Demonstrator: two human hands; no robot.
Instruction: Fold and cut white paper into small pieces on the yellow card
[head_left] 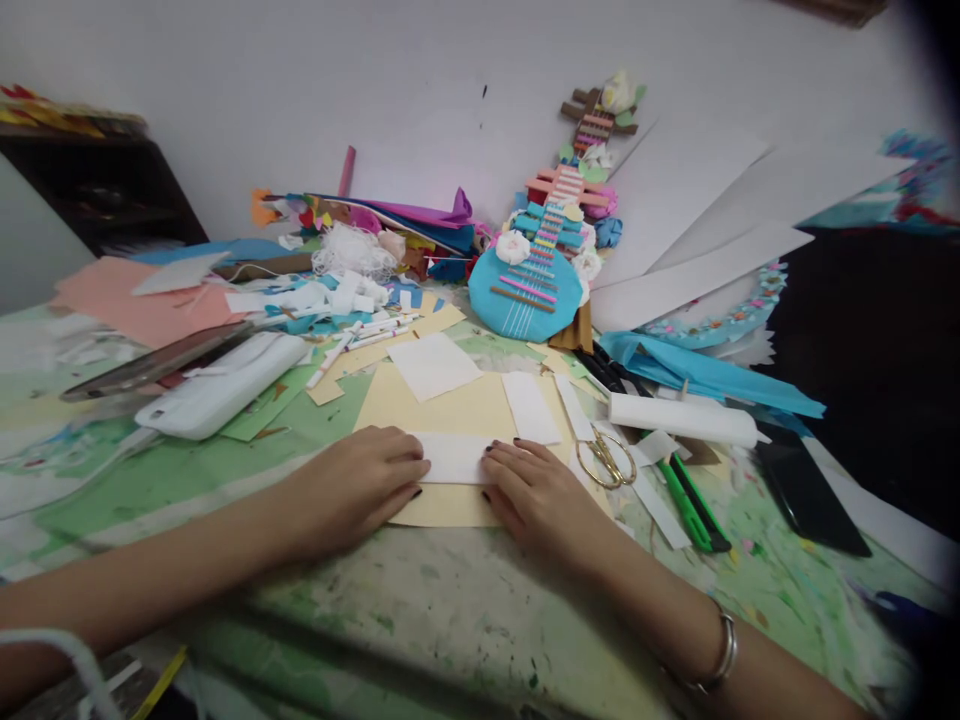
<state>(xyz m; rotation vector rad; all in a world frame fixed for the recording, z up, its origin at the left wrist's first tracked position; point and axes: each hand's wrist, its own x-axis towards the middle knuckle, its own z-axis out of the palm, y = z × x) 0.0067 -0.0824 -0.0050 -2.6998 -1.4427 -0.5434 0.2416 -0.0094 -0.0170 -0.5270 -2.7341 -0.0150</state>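
A folded-looking white paper strip (pixel 454 460) lies across a cream paper sheet (pixel 442 508) in front of me. My left hand (pixel 364 490) holds the strip's left end, fingers together on top and thumb low at the near edge. On the other end, my right hand (pixel 536 492) has its fingers pressed close together, thumb at the near side. A white paper rectangle (pixel 531 407) and a larger white piece (pixel 433 366) lie just beyond the strip. Gold-handled scissors (pixel 607 458) rest to the right of my right hand.
On the right are a green utility knife (pixel 691 505), a white glue bottle (pixel 682 418) and a black phone (pixel 811 488). A white glue gun-like device (pixel 225 385) lies left. Paper scraps and a blue guitar-shaped craft (pixel 525 292) stand behind, by the wall.
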